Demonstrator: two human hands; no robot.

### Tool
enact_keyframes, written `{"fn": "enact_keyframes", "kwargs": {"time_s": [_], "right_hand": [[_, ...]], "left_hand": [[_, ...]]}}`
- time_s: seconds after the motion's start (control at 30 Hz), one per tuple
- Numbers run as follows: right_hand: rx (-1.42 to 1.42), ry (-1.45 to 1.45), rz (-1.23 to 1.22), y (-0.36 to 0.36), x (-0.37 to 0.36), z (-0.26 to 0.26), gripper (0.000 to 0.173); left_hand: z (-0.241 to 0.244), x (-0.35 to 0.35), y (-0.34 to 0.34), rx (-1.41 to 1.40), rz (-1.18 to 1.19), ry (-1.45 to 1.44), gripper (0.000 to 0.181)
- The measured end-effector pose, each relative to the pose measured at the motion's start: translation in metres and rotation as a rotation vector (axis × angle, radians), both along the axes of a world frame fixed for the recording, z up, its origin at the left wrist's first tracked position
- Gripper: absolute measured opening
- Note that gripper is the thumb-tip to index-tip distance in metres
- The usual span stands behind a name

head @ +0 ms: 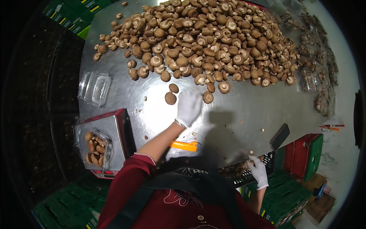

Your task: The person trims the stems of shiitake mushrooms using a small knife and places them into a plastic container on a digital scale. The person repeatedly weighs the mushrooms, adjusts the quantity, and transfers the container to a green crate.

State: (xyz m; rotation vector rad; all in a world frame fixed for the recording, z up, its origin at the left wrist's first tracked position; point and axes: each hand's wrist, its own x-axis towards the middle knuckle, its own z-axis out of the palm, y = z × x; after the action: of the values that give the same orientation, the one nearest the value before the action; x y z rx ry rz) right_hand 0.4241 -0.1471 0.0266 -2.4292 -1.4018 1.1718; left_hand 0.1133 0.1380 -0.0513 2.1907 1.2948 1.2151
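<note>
A large heap of brown shiitake mushrooms (200, 43) covers the far part of a metal table (286, 108). My left hand (189, 106), in a white glove, is on or just above the table near the heap. Two loose mushrooms (170, 98) lie at its left and others (208, 97) at its right; what its fingers hold cannot be seen. An orange utility knife (185, 146) lies beside my left forearm. My right hand (257, 170), gloved too, is at a black plastic crate (243, 174) of mushroom pieces below the table edge; whether it holds anything is unclear.
At the left, a red scale (120, 137) bears a clear clamshell of mushrooms (95, 150). Empty clamshells (95, 87) lie behind it. A dark phone (279, 137) lies near the table's right edge. Filled packs (310, 80) line the far right; green crates (286, 194) stand below.
</note>
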Motion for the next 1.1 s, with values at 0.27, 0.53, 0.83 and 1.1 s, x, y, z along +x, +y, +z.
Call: {"fn": "enact_keyframes", "kwargs": {"time_s": [0.27,0.53,0.83,1.1], "right_hand": [[0.585,-0.076,0.204,0.139,-0.059,0.015,0.034],[0.785,-0.06,0.298,0.365,-0.146,-0.039,0.043],[0.778,0.684,-0.077,0.315,-0.178,-0.04,0.026],[0.417,1.333,-0.238,0.252,-0.171,-0.039,0.031]], "left_hand": [[0.001,-0.025,0.095,0.0,0.295,0.596,0.035],[0.009,-0.062,0.073,-0.189,0.11,0.257,0.043],[0.035,-0.096,0.013,-0.836,-0.053,-1.085,0.04],[0.036,-0.088,-0.023,-0.969,-0.144,-1.342,0.049]]}}
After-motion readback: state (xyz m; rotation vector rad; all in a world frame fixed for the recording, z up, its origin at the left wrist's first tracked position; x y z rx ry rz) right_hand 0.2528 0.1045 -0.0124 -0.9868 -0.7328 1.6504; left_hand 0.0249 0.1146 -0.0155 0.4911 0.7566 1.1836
